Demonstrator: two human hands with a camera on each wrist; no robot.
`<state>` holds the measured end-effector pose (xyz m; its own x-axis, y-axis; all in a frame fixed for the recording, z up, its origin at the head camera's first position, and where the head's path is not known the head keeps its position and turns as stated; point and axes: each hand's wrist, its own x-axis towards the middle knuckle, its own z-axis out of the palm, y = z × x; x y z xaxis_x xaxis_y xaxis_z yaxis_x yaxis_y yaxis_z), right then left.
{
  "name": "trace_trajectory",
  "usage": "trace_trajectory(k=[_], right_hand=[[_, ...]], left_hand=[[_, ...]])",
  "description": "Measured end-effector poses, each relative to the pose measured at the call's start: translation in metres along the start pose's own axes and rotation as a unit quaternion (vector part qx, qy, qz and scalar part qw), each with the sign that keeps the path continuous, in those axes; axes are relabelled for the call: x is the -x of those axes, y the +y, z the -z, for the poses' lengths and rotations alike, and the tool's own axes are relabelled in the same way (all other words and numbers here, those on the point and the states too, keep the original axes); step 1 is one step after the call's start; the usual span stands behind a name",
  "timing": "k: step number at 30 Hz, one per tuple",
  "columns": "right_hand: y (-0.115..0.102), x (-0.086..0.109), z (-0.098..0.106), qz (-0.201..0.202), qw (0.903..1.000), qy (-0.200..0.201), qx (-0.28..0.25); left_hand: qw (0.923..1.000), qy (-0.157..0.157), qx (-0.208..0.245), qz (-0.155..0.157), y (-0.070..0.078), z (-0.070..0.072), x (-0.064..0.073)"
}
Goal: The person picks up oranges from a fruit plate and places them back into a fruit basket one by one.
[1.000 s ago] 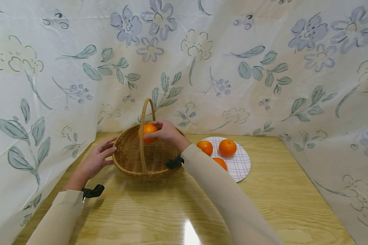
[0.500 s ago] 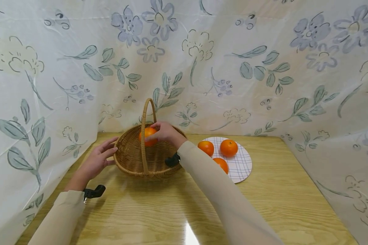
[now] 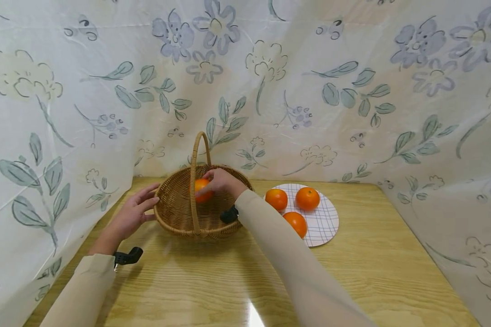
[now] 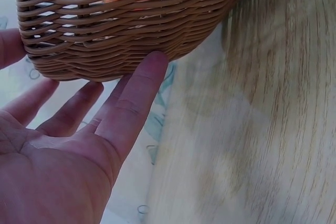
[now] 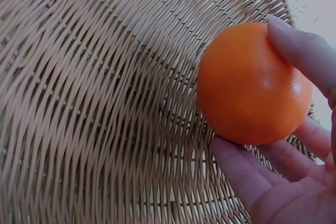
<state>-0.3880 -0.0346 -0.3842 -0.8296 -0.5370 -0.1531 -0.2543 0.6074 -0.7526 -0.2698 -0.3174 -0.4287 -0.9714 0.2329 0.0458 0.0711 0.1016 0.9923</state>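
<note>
A brown wicker basket (image 3: 176,222) with a tall arched handle stands on the wooden table in the head view. My left hand (image 3: 132,213) touches its left side; in the left wrist view the fairly straight fingers (image 4: 131,106) rest against the woven outer wall. Inside the basket, my right hand (image 3: 221,181) grips an orange (image 5: 252,85) between thumb and fingers, as the right wrist view shows. The basket's handle partly covers that orange in the head view. Whether the fruit touches the basket floor, I cannot tell.
Right of the basket lies a round white plate (image 3: 325,222) with a checked pattern, bearing three more oranges (image 3: 307,199). My right forearm overlaps the plate's left edge. A floral cloth (image 3: 266,100) hangs behind the wooden table (image 3: 376,254) and along its sides.
My right hand has lowered the orange deeper into the basket. The left hand stays at the basket's left side, and the whole head view has shifted slightly.
</note>
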Motion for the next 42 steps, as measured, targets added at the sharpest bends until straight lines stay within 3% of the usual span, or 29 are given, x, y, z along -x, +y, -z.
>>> trace_trajectory(k=[11,24,29,36,39,42], right_hand=[[0.001,-0.001,-0.002,-0.075,0.9970,-0.006,0.018],[-0.004,0.005,-0.002,-0.083,0.9960,-0.010,0.033],[-0.006,0.008,0.002,-0.070,0.9970,-0.008,0.030],[-0.014,0.017,0.014,-0.026,0.9943,0.016,0.102],[-0.017,0.021,0.023,-0.005,0.9940,0.023,0.107],[-0.021,0.028,0.034,0.012,0.9969,0.019,0.075]], left_hand=[[1.0000,0.004,-0.007,0.003,0.001,-0.001,0.000],[1.0000,0.004,0.001,0.003,0.000,-0.002,-0.002],[0.9999,0.006,-0.009,0.007,0.001,-0.001,-0.001],[0.9998,0.002,-0.014,0.010,0.001,0.001,-0.001],[0.9999,0.000,-0.013,0.009,0.000,0.001,-0.001],[0.9999,-0.002,-0.014,0.006,0.001,0.001,-0.002]])
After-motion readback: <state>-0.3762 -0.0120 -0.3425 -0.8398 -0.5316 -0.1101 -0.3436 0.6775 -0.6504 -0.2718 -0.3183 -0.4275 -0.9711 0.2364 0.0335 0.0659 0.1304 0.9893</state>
